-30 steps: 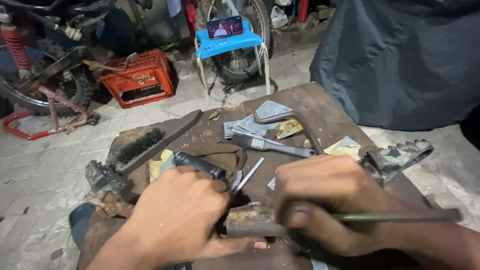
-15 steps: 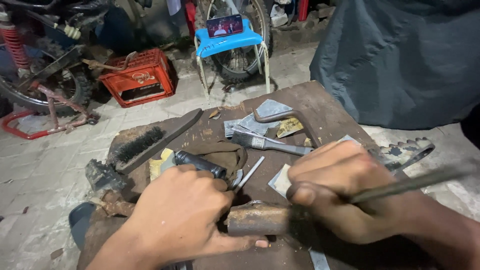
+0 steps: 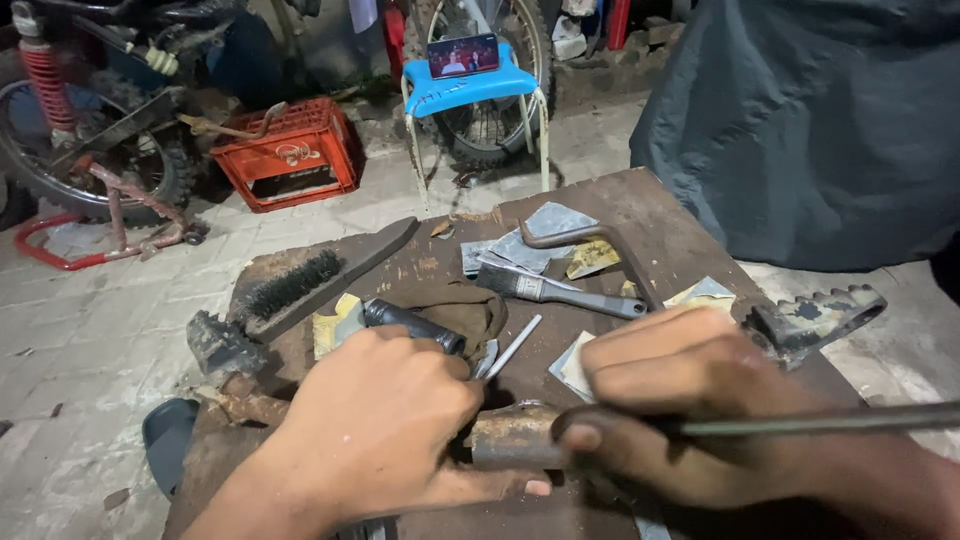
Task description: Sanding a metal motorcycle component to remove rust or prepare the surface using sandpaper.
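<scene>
My left hand is clamped over a rusty metal tube lying on the brown workbench, thumb stretched along its underside. My right hand grips a thin metal rod that runs off to the right, its fingers curled right at the tube's open end. The rod's tip is hidden behind my fingers. Just beyond my left hand lie a black handle on a brown rag and a slim silver pin.
On the bench lie a wire brush, a paintbrush, sandpaper scraps, a curved lever and a toothed footpeg. Beyond stand a blue stool with a phone, a red crate, motorbike parts and a grey cover.
My right hand has shifted slightly while working the rod at the tube's end; the rod tilted up and now lies level again. My left hand stays on the tube.
</scene>
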